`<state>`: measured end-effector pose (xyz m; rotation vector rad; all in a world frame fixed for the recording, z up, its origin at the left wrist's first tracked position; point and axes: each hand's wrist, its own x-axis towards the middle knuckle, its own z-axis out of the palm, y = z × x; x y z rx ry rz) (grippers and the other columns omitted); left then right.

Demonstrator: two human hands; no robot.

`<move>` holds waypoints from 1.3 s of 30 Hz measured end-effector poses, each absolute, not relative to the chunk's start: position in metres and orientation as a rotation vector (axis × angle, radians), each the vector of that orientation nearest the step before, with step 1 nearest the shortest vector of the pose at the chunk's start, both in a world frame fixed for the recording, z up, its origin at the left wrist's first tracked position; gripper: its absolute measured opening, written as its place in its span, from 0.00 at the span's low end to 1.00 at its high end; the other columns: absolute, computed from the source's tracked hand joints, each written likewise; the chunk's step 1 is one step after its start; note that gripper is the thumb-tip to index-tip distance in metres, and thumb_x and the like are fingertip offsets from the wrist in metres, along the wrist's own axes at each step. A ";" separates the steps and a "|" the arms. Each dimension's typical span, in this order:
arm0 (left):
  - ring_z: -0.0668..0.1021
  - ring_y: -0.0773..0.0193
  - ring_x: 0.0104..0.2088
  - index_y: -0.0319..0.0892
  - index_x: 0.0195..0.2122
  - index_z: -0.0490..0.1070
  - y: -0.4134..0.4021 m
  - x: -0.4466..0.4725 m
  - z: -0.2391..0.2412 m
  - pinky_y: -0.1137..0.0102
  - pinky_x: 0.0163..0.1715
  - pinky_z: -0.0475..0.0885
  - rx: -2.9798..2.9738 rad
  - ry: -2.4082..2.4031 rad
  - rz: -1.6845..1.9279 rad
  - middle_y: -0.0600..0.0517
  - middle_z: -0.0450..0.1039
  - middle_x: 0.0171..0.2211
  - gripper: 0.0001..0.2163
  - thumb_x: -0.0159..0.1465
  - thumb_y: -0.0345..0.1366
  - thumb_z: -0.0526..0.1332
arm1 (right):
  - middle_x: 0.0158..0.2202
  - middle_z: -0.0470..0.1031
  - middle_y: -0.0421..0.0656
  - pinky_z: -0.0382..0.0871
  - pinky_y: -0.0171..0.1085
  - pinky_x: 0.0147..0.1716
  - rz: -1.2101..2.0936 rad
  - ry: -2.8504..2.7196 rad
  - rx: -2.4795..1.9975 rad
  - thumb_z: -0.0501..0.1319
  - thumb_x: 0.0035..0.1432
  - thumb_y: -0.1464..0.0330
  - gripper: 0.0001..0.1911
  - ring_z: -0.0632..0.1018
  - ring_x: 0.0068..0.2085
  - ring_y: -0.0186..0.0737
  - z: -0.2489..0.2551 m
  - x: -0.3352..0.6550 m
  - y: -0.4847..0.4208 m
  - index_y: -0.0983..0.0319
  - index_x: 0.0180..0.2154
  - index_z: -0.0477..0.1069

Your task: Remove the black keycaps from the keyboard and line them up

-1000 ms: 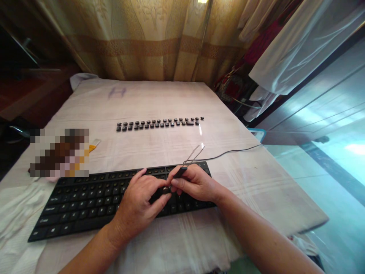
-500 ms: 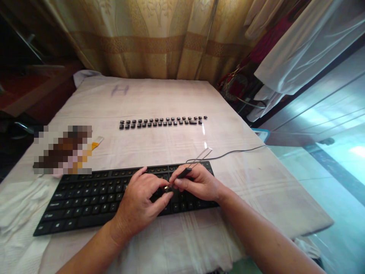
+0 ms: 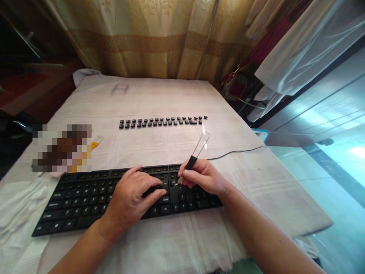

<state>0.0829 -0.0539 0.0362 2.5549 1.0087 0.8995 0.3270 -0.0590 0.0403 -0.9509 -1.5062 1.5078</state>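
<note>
The left hand [image 3: 128,196] arches over the middle of the black computer keyboard [image 3: 88,201], thumb and forefinger curled toward each other; whether they pinch a key I cannot tell. Just right of it, the right hand [image 3: 204,177] grips a keycap puller [image 3: 191,163] by its black handle, wire loop pointing away, metal lower end over the keys. Beyond, a thin black cable [image 3: 236,152] trails rightward; farther, two rows of loose keycaps [image 3: 160,123] lie on the tablecloth [image 3: 154,146], well apart from both hands
</note>
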 end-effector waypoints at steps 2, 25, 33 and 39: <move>0.81 0.62 0.32 0.45 0.37 0.75 -0.051 0.078 0.036 0.55 0.53 0.70 2.581 1.051 0.946 0.55 0.81 0.32 0.06 0.66 0.40 0.62 | 0.22 0.69 0.37 0.63 0.29 0.21 1.418 -1.612 -1.059 0.59 0.62 0.58 0.15 0.69 0.23 0.30 0.044 0.331 -0.059 0.64 0.31 0.70; 0.78 0.62 0.39 0.46 0.47 0.75 -0.056 0.079 0.039 0.67 0.41 0.74 2.542 1.123 1.199 0.51 0.74 0.39 0.11 0.65 0.30 0.62 | 0.22 0.76 0.43 0.56 0.36 0.23 0.241 -2.465 -1.165 0.63 0.59 0.54 0.20 0.75 0.23 0.37 0.049 0.303 -0.073 0.63 0.24 0.72; 0.77 0.61 0.40 0.49 0.52 0.72 -0.056 0.086 0.034 0.65 0.41 0.72 2.552 1.027 1.166 0.51 0.75 0.40 0.15 0.66 0.29 0.60 | 0.33 0.80 0.44 0.70 0.32 0.31 0.535 -1.997 -0.970 0.62 0.62 0.59 0.16 0.77 0.28 0.34 0.038 0.294 -0.072 0.62 0.47 0.73; 0.77 0.61 0.40 0.50 0.53 0.72 -0.058 0.088 0.035 0.64 0.42 0.72 2.592 1.042 1.185 0.51 0.76 0.40 0.16 0.65 0.29 0.60 | 0.30 0.80 0.42 0.71 0.32 0.30 0.575 -1.928 -0.957 0.63 0.62 0.63 0.10 0.77 0.27 0.34 0.036 0.292 -0.070 0.61 0.42 0.75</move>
